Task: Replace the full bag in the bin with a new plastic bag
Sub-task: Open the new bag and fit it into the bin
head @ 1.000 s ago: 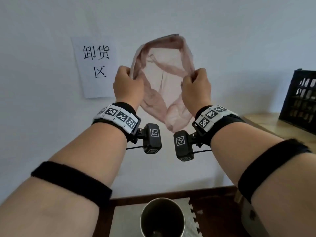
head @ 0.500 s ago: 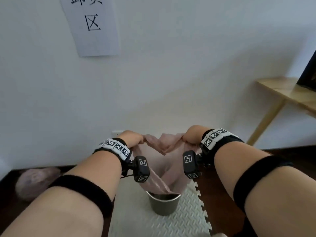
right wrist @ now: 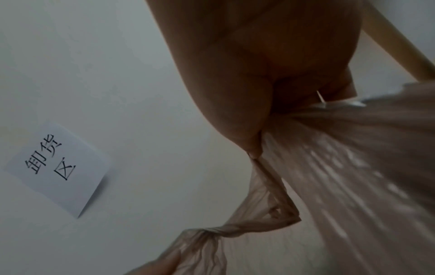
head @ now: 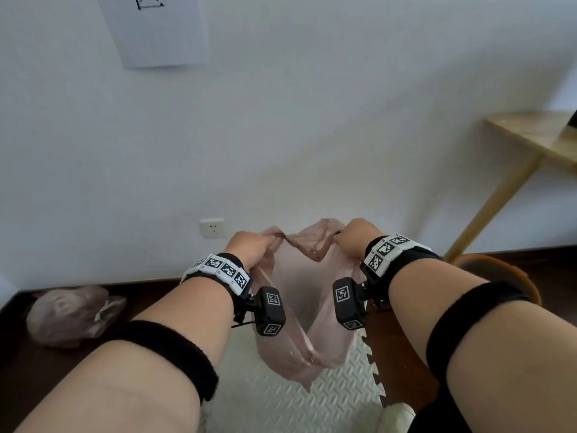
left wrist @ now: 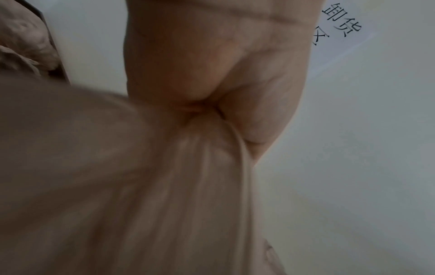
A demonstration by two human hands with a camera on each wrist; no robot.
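Note:
A thin, see-through pink plastic bag (head: 299,314) hangs open between my two hands, low over the white foam mat (head: 274,398). My left hand (head: 249,246) grips the bag's left rim, and the film (left wrist: 188,186) bunches out of its fist. My right hand (head: 352,237) grips the right rim, pinching the film (right wrist: 329,158) tight. The bag covers the spot where the metal bin stood, so the bin is hidden. A full, tied pink bag (head: 68,317) lies on the dark floor at the left.
A white wall with a paper sign (head: 156,29) and a socket (head: 212,228) is close ahead. A wooden table (head: 537,142) with a slanted leg stands at the right, and an orange-rimmed object (head: 505,273) sits beneath it. Dark floor surrounds the mat.
Both hands have come down from chest height to just above the floor with the open bag. The bin, visible below the bag before, is now covered by it.

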